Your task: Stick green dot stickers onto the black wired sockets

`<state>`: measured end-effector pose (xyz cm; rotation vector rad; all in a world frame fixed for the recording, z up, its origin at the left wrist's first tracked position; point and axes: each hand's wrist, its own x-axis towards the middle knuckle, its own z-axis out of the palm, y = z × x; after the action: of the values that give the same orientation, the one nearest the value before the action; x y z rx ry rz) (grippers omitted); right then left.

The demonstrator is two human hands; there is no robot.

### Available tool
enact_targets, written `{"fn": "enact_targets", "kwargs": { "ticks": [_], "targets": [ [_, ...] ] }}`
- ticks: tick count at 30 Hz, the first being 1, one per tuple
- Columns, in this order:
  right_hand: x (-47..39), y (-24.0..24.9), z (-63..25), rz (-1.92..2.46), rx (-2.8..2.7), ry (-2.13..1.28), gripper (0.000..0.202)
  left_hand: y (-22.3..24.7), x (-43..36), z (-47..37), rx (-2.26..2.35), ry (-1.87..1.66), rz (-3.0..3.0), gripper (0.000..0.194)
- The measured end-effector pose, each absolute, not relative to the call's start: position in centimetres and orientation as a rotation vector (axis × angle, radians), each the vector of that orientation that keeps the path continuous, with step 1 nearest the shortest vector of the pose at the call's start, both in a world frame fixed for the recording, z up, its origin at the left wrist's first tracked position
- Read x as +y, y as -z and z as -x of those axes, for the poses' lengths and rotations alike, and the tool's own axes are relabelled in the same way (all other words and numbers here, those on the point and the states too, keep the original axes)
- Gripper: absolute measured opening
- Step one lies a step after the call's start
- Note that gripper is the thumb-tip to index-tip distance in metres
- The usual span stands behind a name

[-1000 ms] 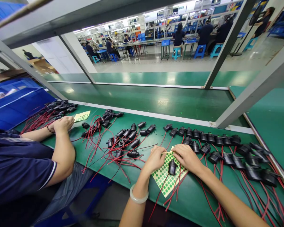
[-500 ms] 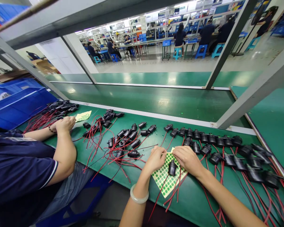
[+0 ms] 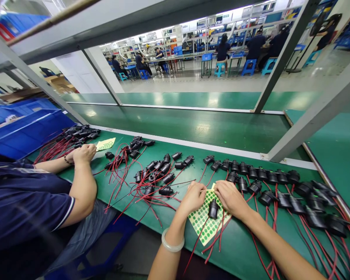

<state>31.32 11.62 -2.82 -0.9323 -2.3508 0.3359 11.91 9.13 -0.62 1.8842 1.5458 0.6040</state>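
A pale yellow sheet of round green stickers (image 3: pixel 198 224) lies on the green table in front of me. My left hand (image 3: pixel 195 197) is closed at the sheet's upper left edge, thumb and fingers pinched together. Over the upper right edge my right hand (image 3: pixel 230 197) has its fingers bent down and closed on the sheet near a corner. Between the hands a black cylindrical part (image 3: pixel 213 209) with red wires rests on top of the sheet. The fingertips partly hide the sheet's top edge.
Rows of black wired parts (image 3: pixel 261 174) stand to the right. A loose pile of them (image 3: pixel 160 168) lies left of my hands. A co-worker's hands (image 3: pixel 84 153) are by another sticker sheet (image 3: pixel 106 144). A blue bin (image 3: pixel 29 130) and a grey frame post (image 3: pixel 315 105) border the table.
The whole view has shifted slightly down and to the right. My hands, the sticker sheet and the black part on it keep nearly the same positions relative to each other.
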Motion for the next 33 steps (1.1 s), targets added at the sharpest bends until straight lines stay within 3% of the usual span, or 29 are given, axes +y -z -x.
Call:
{"fn": "enact_targets", "kwargs": {
  "ticks": [5, 10, 16, 25, 29, 33],
  "targets": [
    [12.0, 1.8, -32.0, 0.985, -2.165, -0.395, 0.018, -0.6, 9.6, -11.7, 1.656, -0.695, -1.884, 0.010],
    [12.6, 0.1, -32.7, 1.043, -2.009, -0.488, 0.017, -2.5, 14.0, -10.0, 2.014, -0.787, -1.834, 0.020],
    [12.3, -1.4, -33.2, 1.107, -1.900, -0.601, 0.020, -1.5, 18.6, -8.9, 2.200, -0.758, -1.770, 0.015],
    [12.0, -6.8, -32.1, 1.056, -1.794, -0.738, 0.020, -3.7, 15.5, -10.1, 1.957, -1.114, -1.874, 0.020],
    [11.6, -9.5, -30.4, 0.976, -1.787, -0.741, 0.018, -4.0, 14.0, -12.1, 1.677, -1.522, -2.060, 0.037],
    [11.2, -10.3, -29.2, 0.954, -1.792, -0.722, 0.013, -3.7, 12.9, -13.5, 1.467, -1.831, -2.250, 0.040]
  ]
}}
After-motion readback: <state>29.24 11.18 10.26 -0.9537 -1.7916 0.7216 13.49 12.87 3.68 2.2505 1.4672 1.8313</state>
